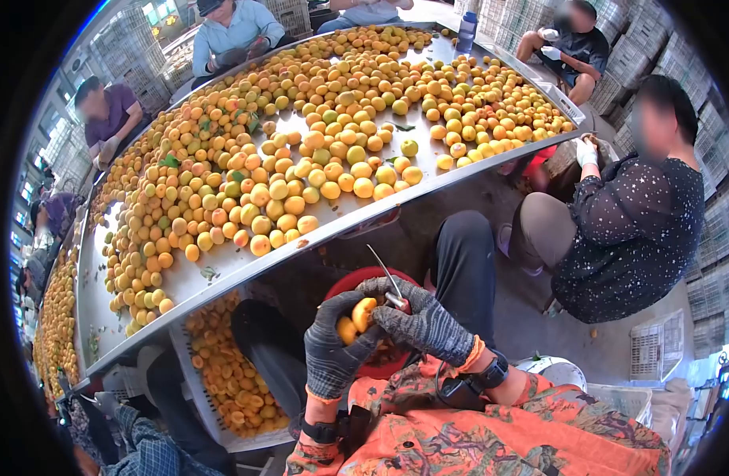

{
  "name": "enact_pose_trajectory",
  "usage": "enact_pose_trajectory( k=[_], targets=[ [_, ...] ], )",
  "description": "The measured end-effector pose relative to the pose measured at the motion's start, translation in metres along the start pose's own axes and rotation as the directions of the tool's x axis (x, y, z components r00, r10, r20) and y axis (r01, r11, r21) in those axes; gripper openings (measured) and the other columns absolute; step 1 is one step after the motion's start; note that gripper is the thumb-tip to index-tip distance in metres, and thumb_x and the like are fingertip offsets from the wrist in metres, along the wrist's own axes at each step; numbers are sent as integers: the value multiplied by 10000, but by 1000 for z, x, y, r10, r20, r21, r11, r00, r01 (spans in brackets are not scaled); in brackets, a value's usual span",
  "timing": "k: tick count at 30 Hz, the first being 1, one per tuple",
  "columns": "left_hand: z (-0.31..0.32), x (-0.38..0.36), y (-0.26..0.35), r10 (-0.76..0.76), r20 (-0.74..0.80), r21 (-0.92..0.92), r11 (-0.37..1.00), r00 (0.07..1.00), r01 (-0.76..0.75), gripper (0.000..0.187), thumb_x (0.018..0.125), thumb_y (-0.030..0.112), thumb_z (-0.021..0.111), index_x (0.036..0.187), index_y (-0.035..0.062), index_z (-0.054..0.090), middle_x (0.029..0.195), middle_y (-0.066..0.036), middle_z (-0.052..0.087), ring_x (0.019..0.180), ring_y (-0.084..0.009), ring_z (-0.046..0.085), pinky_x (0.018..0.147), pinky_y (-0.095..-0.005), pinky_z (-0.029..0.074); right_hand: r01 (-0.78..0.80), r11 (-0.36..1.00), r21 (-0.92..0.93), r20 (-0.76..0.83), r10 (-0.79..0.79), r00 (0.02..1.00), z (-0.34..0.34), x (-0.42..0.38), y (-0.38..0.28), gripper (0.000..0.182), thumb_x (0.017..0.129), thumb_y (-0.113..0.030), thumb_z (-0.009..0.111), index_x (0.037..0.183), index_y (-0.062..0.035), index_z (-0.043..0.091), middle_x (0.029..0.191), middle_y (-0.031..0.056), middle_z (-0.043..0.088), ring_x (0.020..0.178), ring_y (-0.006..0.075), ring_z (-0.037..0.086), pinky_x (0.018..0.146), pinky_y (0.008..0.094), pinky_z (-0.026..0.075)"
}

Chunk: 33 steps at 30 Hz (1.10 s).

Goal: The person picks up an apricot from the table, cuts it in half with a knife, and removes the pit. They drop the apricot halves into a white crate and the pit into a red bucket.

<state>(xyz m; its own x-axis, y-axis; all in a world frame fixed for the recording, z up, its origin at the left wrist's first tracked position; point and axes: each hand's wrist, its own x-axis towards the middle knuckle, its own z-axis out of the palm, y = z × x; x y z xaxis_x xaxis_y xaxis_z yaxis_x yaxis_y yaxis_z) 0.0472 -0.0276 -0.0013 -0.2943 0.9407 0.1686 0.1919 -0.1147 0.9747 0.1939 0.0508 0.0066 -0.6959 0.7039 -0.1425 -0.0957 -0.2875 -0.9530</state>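
Observation:
My left hand (338,353), in a grey knitted glove, is closed around an apricot (364,312) that looks parted into two pieces. My right hand (429,324), gloved the same way, grips a small knife (384,268) whose thin blade points up and away from me. The fingertips of both hands meet near the fruit. Below them stands a red bucket (356,279), mostly hidden by the gloves. Left of my knees, a white crate (214,412) holds many apricot halves.
A large metal table (332,218) piled with whole apricots (221,159) spans the view ahead, its raised edge near my knees. A blue bottle (466,33) stands on it. Several people sit around, one close on my right (626,230). A white bucket (558,371) is at my right side.

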Motion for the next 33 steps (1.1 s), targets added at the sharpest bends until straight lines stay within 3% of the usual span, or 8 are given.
enact_pose_trajectory(
  k=[6, 13, 16, 21, 23, 24, 26, 33],
  targets=[
    [5, 2, 2, 236, 130, 356, 895, 963, -267, 550, 684, -10, 694, 1214, 59, 565, 1073, -135, 625, 1011, -287, 629, 869, -331, 499, -35, 992, 121, 36, 31, 999, -7, 10, 20, 396, 817, -72, 664, 1190, -71, 531, 1062, 33, 605, 956, 124, 574, 866, 285, 488],
    [-2, 3, 5, 230, 128, 270, 928, 965, -257, 511, 719, 8, 672, 1217, 52, 565, 1110, -138, 614, 1027, -234, 615, 882, -318, 492, -97, 917, 386, 51, 83, 995, 1, 4, 19, 428, 821, -89, 662, 1216, -50, 503, 1052, 42, 612, 931, 124, 602, 792, 268, 520],
    [-17, -2, 1, 32, 35, -125, 992, 999, -28, 480, 739, 28, 682, 1205, 21, 568, 1117, -89, 613, 1048, -167, 568, 912, -307, 457, -148, 965, 218, 27, 145, 989, 3, 3, 3, 424, 820, -107, 672, 1216, -50, 532, 890, 6, 602, 751, 78, 582, 650, 215, 501],
    [-88, -32, 9, 66, -257, 227, 974, 964, -6, 471, 729, -42, 633, 1193, 23, 577, 1139, -101, 614, 1036, -168, 582, 892, -292, 464, -198, 980, -33, 148, 201, 968, -13, 5, 14, 369, 825, -107, 686, 1175, -66, 574, 824, -15, 584, 659, 68, 550, 595, 216, 464],
    [-129, -60, 6, -168, -420, 9, 982, 892, 190, 492, 719, -4, 682, 1198, 29, 573, 1152, -127, 604, 1071, -210, 577, 923, -313, 457, -7, 828, -560, 51, 43, 998, -22, 6, 34, 294, 831, -119, 686, 1111, -59, 619, 842, -3, 612, 713, 83, 579, 654, 247, 490],
    [-149, -75, 5, -170, -443, 23, 979, 880, 201, 492, 719, -4, 682, 1198, 29, 573, 1152, -127, 604, 1071, -210, 577, 923, -313, 457, -56, 828, -558, -8, 63, 998, -24, 6, 37, 272, 832, -123, 686, 1090, -57, 630, 844, 0, 623, 742, 85, 583, 676, 253, 495],
    [-178, -89, 1, -71, -298, 739, 614, 952, 277, 514, 713, 55, 733, 1200, 38, 571, 1150, -147, 596, 1095, -276, 564, 951, -352, 446, -140, 861, -489, -103, 102, 989, -28, 8, 38, 230, 837, -122, 684, 1054, -56, 646, 835, 6, 640, 770, 85, 580, 695, 258, 496],
    [-168, 15, -6, 184, -237, 720, 693, 954, 45, 348, 749, 124, 730, 1072, 40, 633, 1026, -150, 637, 943, -279, 611, 852, -360, 481, -123, 856, -503, -98, 85, 992, -23, 11, 23, 253, 839, -228, 700, 1031, -75, 639, 832, 59, 639, 749, 126, 611, 708, 285, 507]
  ],
)
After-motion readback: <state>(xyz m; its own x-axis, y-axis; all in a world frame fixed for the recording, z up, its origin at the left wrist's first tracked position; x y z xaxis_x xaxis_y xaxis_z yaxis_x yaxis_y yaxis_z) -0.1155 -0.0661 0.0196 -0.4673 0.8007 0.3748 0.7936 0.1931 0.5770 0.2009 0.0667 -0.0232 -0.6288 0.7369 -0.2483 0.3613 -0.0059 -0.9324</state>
